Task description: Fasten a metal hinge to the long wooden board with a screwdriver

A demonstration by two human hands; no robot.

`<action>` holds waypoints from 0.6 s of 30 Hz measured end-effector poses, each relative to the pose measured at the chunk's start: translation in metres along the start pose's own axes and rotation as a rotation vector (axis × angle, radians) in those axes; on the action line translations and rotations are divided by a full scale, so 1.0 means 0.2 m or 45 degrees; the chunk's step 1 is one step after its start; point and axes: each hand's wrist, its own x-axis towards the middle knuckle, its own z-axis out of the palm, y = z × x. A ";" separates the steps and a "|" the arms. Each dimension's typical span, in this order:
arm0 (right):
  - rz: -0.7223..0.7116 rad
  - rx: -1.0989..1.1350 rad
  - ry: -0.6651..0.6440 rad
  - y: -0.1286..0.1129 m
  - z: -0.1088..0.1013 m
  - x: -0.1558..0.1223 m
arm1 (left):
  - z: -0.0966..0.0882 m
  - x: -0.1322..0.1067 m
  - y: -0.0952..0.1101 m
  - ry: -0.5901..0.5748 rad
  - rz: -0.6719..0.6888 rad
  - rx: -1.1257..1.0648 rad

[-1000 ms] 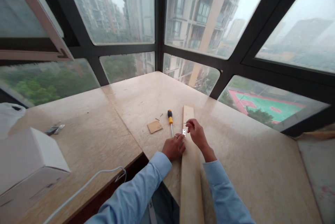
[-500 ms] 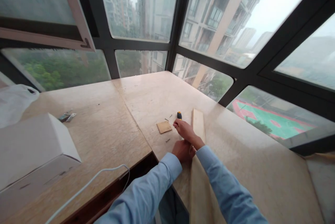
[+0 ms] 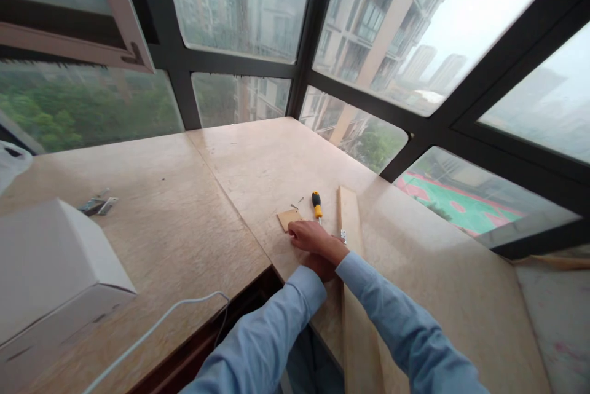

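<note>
My right hand (image 3: 310, 235) reaches leftward across my left one. It lies knuckles up on the tabletop, fingers curled down beside a small square wooden piece (image 3: 287, 218); what is under them is hidden. My left hand (image 3: 322, 269) is mostly covered by my right wrist and rests against the left edge of a long wooden plank (image 3: 350, 212). A small metal hinge (image 3: 343, 235) sits on that edge. A yellow and black screwdriver (image 3: 316, 203) lies just beyond my right hand, with a few loose screws (image 3: 295, 204) to its left.
The pale marble tabletop (image 3: 221, 185) fills a corner under large windows. A white box (image 3: 50, 259) and a white cable (image 3: 157, 326) are at the left front. Small metal parts (image 3: 98, 204) lie far left. A dark gap (image 3: 239, 308) opens at the table's near edge.
My right hand has moved from the plank and screwdriver down and left, onto the spot where a loose screw lay. The hinge on the plank edge shows again.
</note>
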 end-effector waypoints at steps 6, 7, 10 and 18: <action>0.213 -0.054 0.026 0.05 0.00 -0.01 | -0.05 -0.01 0.03 -0.023 0.019 0.055; 0.216 -0.051 0.017 0.04 0.00 -0.01 | -0.07 -0.01 0.04 -0.037 0.009 0.048; 0.206 -0.032 -0.001 0.02 -0.01 -0.01 | -0.09 0.00 0.05 -0.097 -0.010 0.046; 0.315 0.172 0.073 0.10 -0.01 0.00 | -0.14 0.01 0.07 -0.176 -0.046 0.068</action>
